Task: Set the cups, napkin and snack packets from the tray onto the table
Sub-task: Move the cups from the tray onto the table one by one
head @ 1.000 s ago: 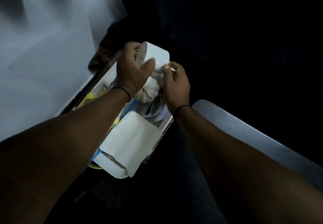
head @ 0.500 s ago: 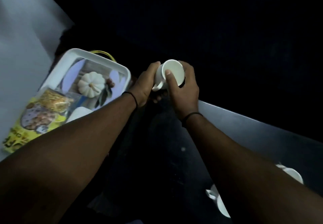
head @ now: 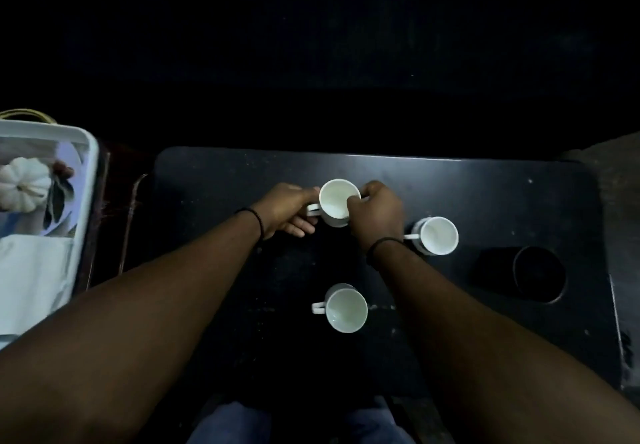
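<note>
Three white cups stand upright on the black table [head: 467, 187]. Both of my hands hold the far cup [head: 336, 201] at the table's middle: my left hand [head: 289, 209] is at its handle side, my right hand [head: 375, 213] grips its right rim. A second cup [head: 436, 235] stands to the right, a third cup [head: 344, 308] nearer me. At the left edge sits the white tray [head: 86, 180] with a pumpkin picture; a folded white napkin [head: 31, 277] lies in it. No snack packets are in view.
A dark round holder [head: 538, 274] sits on the table's right side. A gap with a thin metal rail [head: 130, 222] separates the tray from the table. My knees show below the table's near edge.
Both hands carried the cup from above the tray rightward and down onto the table. The view swung right, so the table and two other cups now show.
</note>
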